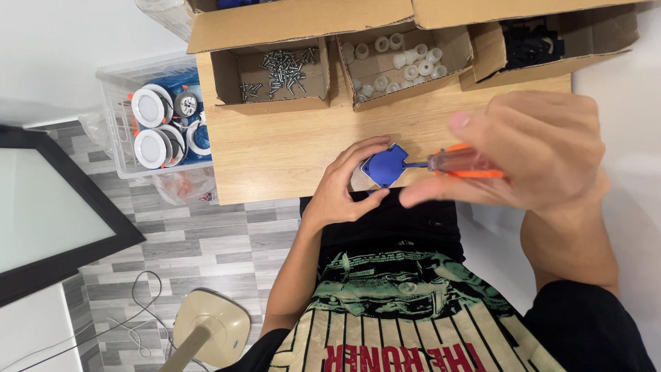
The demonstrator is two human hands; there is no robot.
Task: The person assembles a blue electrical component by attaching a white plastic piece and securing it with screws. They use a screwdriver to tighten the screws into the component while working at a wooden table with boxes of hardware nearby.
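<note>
Now | left hand (344,182) grip clamped on blue part (385,165) | right hand (530,151) grip wrapped around orange screwdriver (465,164)

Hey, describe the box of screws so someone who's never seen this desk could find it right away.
Start at the wooden table and look along its far edge, where three open cardboard boxes sit in a row. The screw box is the leftmost one, next to the clear bin of round lamps. It alone holds loose silvery metal screws; the middle box holds white plastic rings and the right box black parts.
</note>
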